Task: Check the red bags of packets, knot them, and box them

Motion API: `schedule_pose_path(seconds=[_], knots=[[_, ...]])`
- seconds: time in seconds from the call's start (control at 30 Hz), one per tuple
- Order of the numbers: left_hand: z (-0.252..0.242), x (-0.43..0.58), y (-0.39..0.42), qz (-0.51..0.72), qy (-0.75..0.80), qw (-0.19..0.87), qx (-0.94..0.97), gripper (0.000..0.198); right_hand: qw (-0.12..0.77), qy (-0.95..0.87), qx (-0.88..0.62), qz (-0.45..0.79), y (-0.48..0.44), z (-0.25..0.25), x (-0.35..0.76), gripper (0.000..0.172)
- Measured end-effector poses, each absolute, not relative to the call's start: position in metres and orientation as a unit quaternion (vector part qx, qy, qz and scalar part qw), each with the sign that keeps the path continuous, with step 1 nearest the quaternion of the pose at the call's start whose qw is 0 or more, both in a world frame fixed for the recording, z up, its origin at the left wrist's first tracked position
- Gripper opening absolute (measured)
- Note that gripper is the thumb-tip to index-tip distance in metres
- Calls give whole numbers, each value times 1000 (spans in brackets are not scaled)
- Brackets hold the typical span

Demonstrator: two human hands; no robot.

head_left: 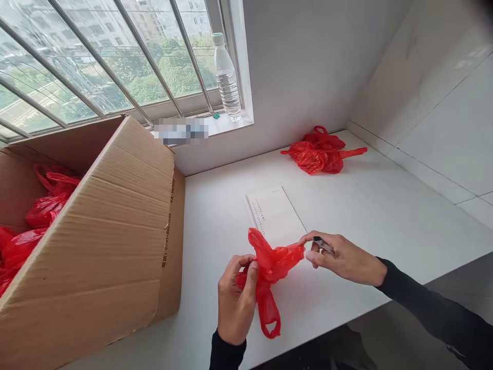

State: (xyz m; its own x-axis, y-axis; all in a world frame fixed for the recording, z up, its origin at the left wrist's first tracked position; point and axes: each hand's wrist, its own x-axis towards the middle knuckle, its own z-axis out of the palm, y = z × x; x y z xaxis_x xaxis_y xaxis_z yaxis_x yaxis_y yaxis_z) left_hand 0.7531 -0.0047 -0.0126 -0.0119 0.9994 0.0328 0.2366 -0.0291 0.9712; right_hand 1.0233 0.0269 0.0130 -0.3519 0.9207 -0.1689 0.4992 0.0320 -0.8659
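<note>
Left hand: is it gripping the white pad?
No, the left hand pinches a red bag, while the white pad lies on the table.

I see the left hand (pixel 236 298) pinching the red bag (pixel 283 264) on its left side; the right hand (pixel 339 257) reaches in from the bag's right, index finger (pixel 310 235) extended, thumb (pixel 316 258) parted below it.

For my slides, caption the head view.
Left hand holds a red bag, right hand a small object, beside a cardboard box of red bags.
</note>
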Motion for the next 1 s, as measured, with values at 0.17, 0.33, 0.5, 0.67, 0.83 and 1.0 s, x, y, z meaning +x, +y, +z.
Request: schedule_pose_path(seconds=[0.17,0.33,0.5,0.67,0.83,1.0], knots=[[-24,750,-5,446,579,395,558,23,237,-699,-525,424,22,9,1001,31],[-29,757,-16,462,596,284,592,40,222,-770,-499,331,21,2,974,43],[-39,755,-22,425,579,208,665,35,228,-806,-474,271,30,-14,956,29],[-48,743,-20,410,578,182,682,23,230,-804,-479,269,33,-17,957,15],[-45,728,-22,422,586,181,668,13,209,-762,-540,289,27,-3,978,7],[-36,733,-24,436,538,214,689,23,206,-766,-535,290,18,6,970,28]])
